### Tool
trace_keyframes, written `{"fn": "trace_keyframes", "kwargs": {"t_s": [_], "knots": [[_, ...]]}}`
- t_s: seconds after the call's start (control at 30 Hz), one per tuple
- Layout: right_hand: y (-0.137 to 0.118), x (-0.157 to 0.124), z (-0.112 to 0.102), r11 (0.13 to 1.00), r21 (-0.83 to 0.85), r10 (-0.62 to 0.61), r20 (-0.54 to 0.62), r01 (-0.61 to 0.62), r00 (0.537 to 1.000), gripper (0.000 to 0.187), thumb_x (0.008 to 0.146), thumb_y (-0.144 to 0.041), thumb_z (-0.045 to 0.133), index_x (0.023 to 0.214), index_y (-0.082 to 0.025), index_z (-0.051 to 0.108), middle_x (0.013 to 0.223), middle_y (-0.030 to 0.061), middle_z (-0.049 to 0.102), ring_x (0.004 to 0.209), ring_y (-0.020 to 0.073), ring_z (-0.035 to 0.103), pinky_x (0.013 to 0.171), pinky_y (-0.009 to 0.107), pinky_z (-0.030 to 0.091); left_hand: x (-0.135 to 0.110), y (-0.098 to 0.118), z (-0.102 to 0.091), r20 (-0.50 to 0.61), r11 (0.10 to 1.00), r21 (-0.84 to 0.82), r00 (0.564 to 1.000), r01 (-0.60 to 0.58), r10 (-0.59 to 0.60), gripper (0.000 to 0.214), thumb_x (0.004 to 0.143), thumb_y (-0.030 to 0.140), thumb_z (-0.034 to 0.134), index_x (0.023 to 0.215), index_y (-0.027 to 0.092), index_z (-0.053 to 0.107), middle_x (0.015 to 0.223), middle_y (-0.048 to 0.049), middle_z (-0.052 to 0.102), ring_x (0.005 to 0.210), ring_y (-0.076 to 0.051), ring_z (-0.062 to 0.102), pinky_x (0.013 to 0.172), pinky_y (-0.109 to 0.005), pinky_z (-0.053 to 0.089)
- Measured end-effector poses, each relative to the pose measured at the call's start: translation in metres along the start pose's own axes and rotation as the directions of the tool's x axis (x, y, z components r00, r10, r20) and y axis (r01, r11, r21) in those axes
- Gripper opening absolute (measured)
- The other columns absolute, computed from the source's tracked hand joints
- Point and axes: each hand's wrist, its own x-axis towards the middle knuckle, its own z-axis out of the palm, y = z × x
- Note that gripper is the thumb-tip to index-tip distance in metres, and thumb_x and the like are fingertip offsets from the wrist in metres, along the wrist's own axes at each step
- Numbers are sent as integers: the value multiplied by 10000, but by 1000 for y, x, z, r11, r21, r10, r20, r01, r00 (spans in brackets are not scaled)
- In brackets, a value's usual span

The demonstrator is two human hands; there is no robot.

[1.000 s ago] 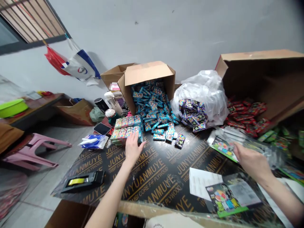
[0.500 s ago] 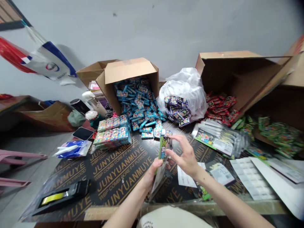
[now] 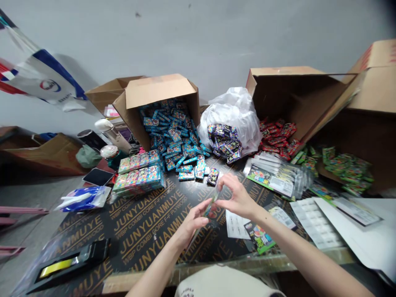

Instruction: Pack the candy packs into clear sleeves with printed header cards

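Note:
My left hand and my right hand meet over the middle of the black plywood table. Between them they hold a thin clear packet with a green printed card, tilted edge-on toward me. The left fingers pinch its lower part and the right fingers pinch its top. Just beyond the hands lie loose blue packets and a purple one. A stack of colourful flat boxes sits to the left.
A tipped carton spills blue packets, a white bag holds purple ones, and a big carton spills red ones. Green packets, clear sleeves, paper sheets, a tape dispenser and bottles surround the hands.
A second ago my hands were apart, left by the flat boxes, right at the clear sleeves. They came together holding the packet, which now sits lower and more tilted. The view swung right.

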Motion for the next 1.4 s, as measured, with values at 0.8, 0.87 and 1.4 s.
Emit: {"fn": "trace_keyframes", "kwargs": {"t_s": [0.8, 0.87, 1.4], "knots": [[27, -10, 45, 625, 656, 424, 171, -424, 890, 279, 736, -393, 615, 820, -128, 616, 691, 9, 596, 608, 112, 524, 593, 236, 429, 5, -11, -20, -380, 808, 587, 895, 38, 234, 461, 742, 439, 561, 434, 149, 378, 450, 58, 297, 454, -60, 263, 458, -207, 218], [28, -13, 45, 544, 679, 402, 305, -493, 863, 355, 716, -384, 640, 980, -154, 584, 678, -10, 587, 599, 103, 531, 573, 224, 438, 7, -12, -26, -434, 831, 555, 861, 23, 266, 457, 751, 466, 539, 460, 151, 382, 458, 58, 312, 453, -61, 279, 456, -204, 232], [22, -23, 59, 236, 888, 722, 112, -395, 683, 325, 721, -454, 566, 832, -161, 653, 775, 44, 645, 712, 176, 588, 668, 283, 469, 3, -49, 9, -306, 993, 96, 947, -69, 96, 424, 623, 300, 722, 996, 143, 595, 998, -70, 655, 933, -231, 584, 851, -334, 432]]}}
